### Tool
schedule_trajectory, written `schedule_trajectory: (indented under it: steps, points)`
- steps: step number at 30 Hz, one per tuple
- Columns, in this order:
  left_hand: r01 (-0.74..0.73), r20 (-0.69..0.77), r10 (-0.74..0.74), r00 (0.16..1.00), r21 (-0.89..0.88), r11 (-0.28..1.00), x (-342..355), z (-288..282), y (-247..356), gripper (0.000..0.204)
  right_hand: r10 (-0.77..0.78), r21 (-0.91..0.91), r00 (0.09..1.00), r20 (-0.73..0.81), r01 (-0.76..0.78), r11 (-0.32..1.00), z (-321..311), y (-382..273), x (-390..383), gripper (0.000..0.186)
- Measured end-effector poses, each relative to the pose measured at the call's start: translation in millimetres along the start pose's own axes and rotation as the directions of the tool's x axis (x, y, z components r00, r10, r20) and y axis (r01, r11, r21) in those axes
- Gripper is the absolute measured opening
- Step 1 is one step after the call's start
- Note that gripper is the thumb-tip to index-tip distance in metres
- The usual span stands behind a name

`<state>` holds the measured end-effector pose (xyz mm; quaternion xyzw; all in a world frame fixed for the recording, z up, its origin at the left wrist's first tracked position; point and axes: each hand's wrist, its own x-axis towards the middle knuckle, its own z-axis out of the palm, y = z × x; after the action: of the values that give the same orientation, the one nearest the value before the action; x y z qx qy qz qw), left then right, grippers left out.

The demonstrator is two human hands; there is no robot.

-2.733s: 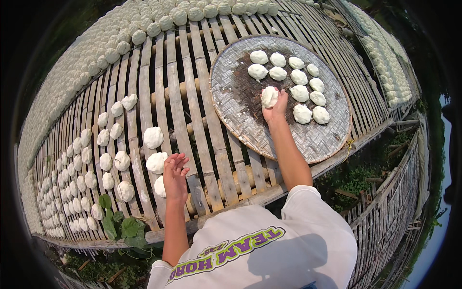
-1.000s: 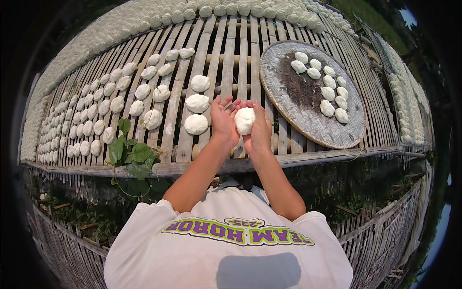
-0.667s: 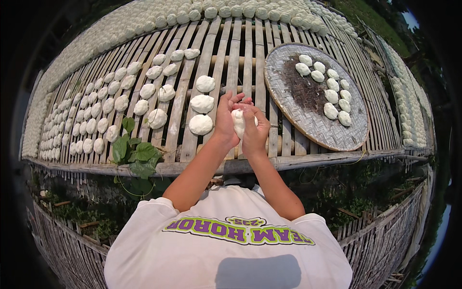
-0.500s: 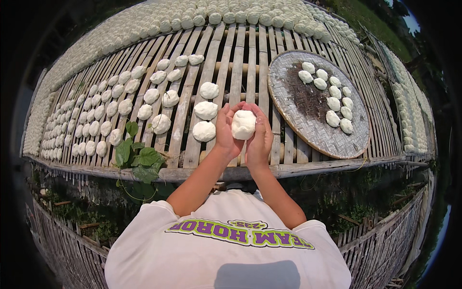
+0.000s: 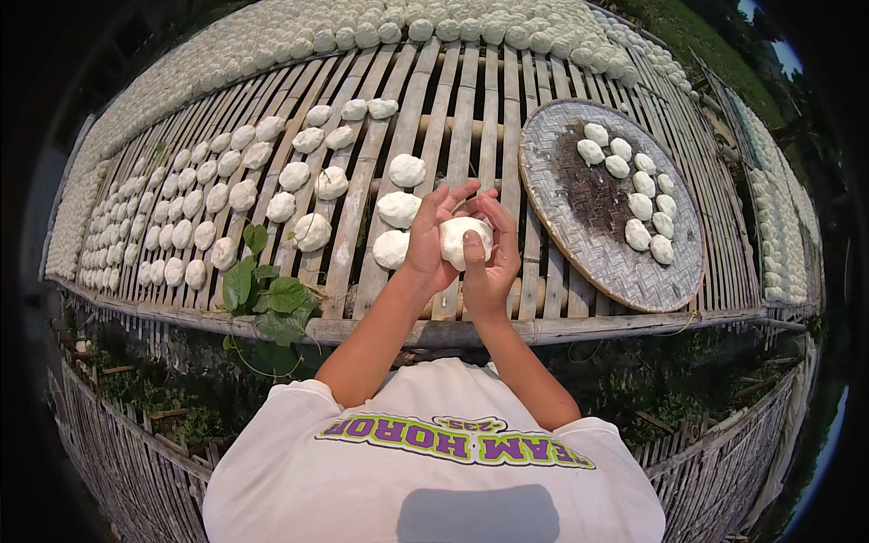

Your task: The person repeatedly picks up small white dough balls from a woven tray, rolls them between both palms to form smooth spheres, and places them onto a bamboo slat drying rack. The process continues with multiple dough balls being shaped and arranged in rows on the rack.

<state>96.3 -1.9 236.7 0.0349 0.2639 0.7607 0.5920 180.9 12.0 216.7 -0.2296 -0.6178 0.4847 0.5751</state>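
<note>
- Both hands have come together left of the round tray [image 5: 643, 282]; in the earliest view the right hand held a white lump above the tray while the left was apart.
- Right hand [image 5: 495, 270]: its grip is closed on a white lump [image 5: 455, 241], thumb across the face.
- Left hand [image 5: 431, 246]: cupped against the lump's other side, so the grip of both is together around it, above the table [image 5: 434, 334], left of the tray.
- Handling: the lump looks soft, so light, even palm pressure should serve best; a hard thumb would likely dent it. Keeping it over the slats seems prudent, supported from below.
- Surface: the table is bamboo slats with dark gaps. Three larger lumps [image 5: 398, 210] sit left of the tray, just beside the left hand; rows of smaller lumps [image 5: 243, 195] lie farther left. More lumps [image 5: 640, 206] rest on the tray's weave.
- Room: outdoors, sunlit. Beyond the tray runs a dense band of lumps [image 5: 453, 27]; a leafy vine [image 5: 282, 299] climbs over the table's near edge, well left of the tray.
</note>
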Motion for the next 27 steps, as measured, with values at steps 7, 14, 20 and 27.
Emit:
schedule_trajectory:
  steps: [7, 14, 20, 27]
  points:
    - [-0.037, -0.231, 0.041, 0.972, 0.021, 0.999, 6, -22, 8, 0.063, 0.581, 0.449, 0.805, 0.121, -0.566, 0.691, -1, 9, 18, 0.039]
    - [-0.059, -0.158, 0.055, 0.986, -0.02, 0.998, 10, -47, 8, 0.056, 0.308, 0.096, 0.943, 0.13, -0.321, 0.942, 2, 34, -2, 0.049]
    - [-0.233, 0.0, 0.536, 0.845, 0.9, 0.368, 25, -62, 19, 0.062, 0.904, 0.563, 0.383, 0.192, -0.797, 0.218, 22, 95, 11, 0.037]
    - [-0.141, -0.322, 0.425, 0.846, 0.633, 0.761, -1, -118, 61, 0.043, 0.884, 0.183, 0.463, 0.067, -0.876, 0.445, 61, 200, 95, 0.042]
